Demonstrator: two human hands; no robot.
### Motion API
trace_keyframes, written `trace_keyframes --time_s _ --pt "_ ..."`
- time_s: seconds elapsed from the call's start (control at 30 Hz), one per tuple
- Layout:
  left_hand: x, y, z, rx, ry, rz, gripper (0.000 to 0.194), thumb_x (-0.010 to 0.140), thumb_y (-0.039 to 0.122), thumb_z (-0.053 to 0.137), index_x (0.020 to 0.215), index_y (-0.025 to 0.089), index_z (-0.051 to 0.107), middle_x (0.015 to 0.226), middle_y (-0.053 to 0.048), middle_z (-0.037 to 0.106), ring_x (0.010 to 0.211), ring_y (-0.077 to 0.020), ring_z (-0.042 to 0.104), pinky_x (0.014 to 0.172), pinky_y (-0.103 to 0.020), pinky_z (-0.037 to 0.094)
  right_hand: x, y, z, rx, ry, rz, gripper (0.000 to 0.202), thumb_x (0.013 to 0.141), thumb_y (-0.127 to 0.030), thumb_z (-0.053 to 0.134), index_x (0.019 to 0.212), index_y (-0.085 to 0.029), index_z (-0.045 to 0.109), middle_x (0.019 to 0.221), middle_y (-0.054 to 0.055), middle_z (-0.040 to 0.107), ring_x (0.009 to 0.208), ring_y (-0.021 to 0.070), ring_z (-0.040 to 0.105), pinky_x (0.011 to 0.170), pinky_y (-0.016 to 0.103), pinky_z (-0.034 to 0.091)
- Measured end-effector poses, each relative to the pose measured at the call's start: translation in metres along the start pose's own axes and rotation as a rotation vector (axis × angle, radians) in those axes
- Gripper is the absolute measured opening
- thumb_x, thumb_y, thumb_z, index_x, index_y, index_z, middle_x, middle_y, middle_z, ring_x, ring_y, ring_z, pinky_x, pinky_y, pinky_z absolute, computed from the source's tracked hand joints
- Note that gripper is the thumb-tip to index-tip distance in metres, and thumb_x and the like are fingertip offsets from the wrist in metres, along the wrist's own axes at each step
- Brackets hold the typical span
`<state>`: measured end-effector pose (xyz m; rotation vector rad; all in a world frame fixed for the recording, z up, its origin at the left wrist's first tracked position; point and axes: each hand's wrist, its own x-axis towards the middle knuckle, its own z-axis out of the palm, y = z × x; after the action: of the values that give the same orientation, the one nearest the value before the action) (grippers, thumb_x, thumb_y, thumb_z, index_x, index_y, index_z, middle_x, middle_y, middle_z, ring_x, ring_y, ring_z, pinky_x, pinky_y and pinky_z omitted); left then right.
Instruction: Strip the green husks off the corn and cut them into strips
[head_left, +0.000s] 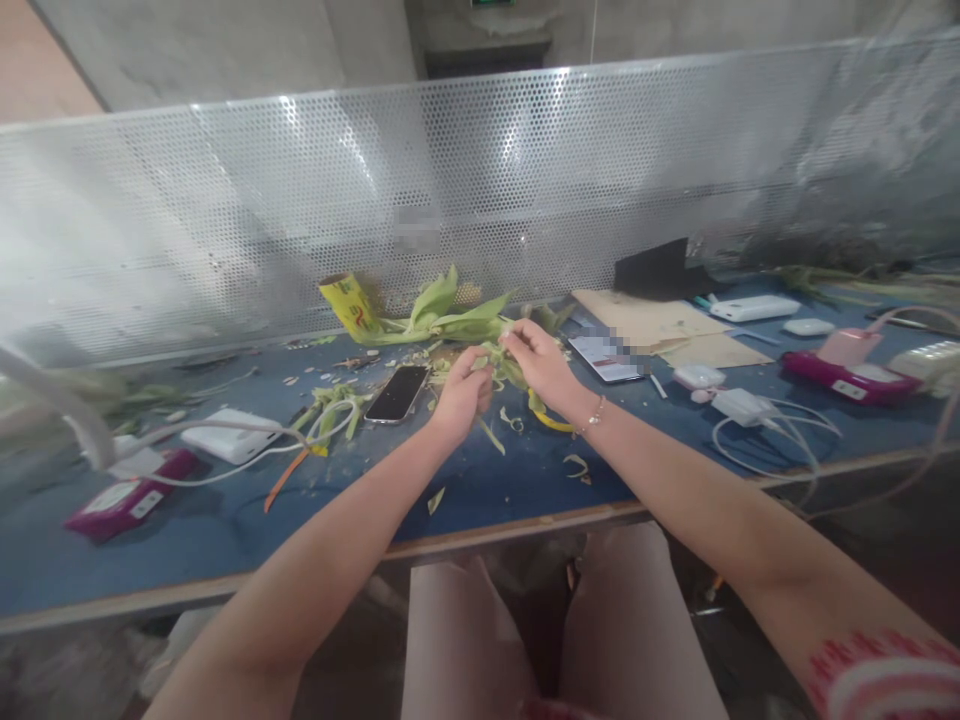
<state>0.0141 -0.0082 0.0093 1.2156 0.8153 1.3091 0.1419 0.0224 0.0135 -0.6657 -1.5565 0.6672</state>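
Note:
My left hand [463, 392] is closed in a pinch above the middle of the blue table, at the near side of a pale green leaf strip [493, 352]. My right hand [541, 362] meets it from the right, its thumb and fingertips pinched on the same strip. Just behind both hands lie large green leaves [439, 305] that look like corn husk. A yellow printed tube [349, 306] rests beside them on the left. Close by my left hand is a black-screened phone [397, 393]. Under my right wrist curves a yellow band [551, 420].
A perforated metal panel [480, 190] stands along the table's back. Purple power strips [131, 495] sit left and right with white cables. A white power bank [230, 436], a second phone [606, 358], brown paper [660, 325] and leaf scraps [436, 500] lie around.

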Motion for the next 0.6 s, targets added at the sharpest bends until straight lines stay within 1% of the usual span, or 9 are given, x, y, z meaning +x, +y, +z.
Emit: trace_keyframes --time_s 0.1,0.17,0.23,0.3,0.4,0.47,0.6 --pt "0.0004 -0.001 -0.0004 0.006 -0.031 0.068 0.018 0.071 0.03 0.06 0.084 0.019 0.054 0.05 0.008 0.043 0.039 -0.004 0.034 0.039 -0.016 0.024 -0.0008 -0.0001 0.0004 -0.003 -0.007 -0.009 0.02 0.085 -0.034 0.047 0.071 -0.021 0.045 0.067 -0.003 0.044 0.063 0.012 0.043 0.064 0.028 0.036" --pt "0.0015 -0.002 0.0002 0.007 -0.002 0.119 0.021 0.071 0.035 0.063 0.078 0.016 0.056 0.059 0.005 0.05 0.047 -0.0048 0.042 0.045 -0.018 0.033 -0.0018 -0.0004 0.0008 -0.028 -0.021 -0.006 0.019 0.086 -0.034 0.047 0.072 -0.021 0.046 0.068 -0.002 0.046 0.065 0.0126 0.044 0.064 0.028 0.037" --pt "0.0035 -0.0031 0.0008 0.005 0.062 0.145 0.024 0.069 0.037 0.067 0.073 0.015 0.058 0.061 0.004 0.051 0.052 -0.0051 0.045 0.05 -0.019 0.037 -0.0029 -0.0007 0.0011 -0.048 -0.032 -0.001 0.018 0.086 -0.035 0.046 0.074 -0.021 0.047 0.07 -0.002 0.048 0.066 0.013 0.045 0.064 0.028 0.037" --pt "0.0057 -0.004 0.0011 -0.014 0.109 0.141 0.025 0.065 0.035 0.071 0.071 0.015 0.058 0.06 0.005 0.051 0.052 -0.0055 0.046 0.051 -0.019 0.038 -0.0038 -0.0006 0.0014 -0.071 -0.039 -0.001 0.018 0.087 -0.035 0.046 0.075 -0.021 0.048 0.071 -0.002 0.049 0.066 0.0133 0.046 0.064 0.028 0.036" --pt "0.0081 -0.0043 0.0007 -0.07 0.115 0.12 0.024 0.063 0.03 0.073 0.066 0.015 0.055 0.059 0.005 0.053 0.053 -0.0063 0.05 0.054 -0.02 0.041 -0.0043 0.0004 0.0014 -0.134 -0.05 -0.007 0.02 0.088 -0.035 0.043 0.073 -0.021 0.045 0.07 -0.002 0.047 0.066 0.0136 0.044 0.064 0.028 0.035" --pt "0.0088 -0.0041 0.0003 -0.09 0.117 0.124 0.023 0.063 0.028 0.072 0.064 0.015 0.053 0.058 0.005 0.054 0.053 -0.0066 0.052 0.056 -0.02 0.043 -0.0042 0.0011 0.001 -0.183 -0.062 -0.016 0.022 0.089 -0.035 0.041 0.072 -0.022 0.043 0.069 -0.002 0.046 0.066 0.0142 0.044 0.064 0.028 0.034" --pt "0.0089 -0.0041 0.0 -0.074 0.123 0.153 0.023 0.067 0.026 0.07 0.062 0.015 0.05 0.054 0.006 0.052 0.05 -0.0063 0.051 0.053 -0.02 0.043 -0.0046 0.0017 0.0003 -0.249 -0.072 -0.034 0.023 0.09 -0.035 0.039 0.07 -0.022 0.041 0.067 -0.001 0.045 0.067 0.0152 0.043 0.064 0.029 0.033"
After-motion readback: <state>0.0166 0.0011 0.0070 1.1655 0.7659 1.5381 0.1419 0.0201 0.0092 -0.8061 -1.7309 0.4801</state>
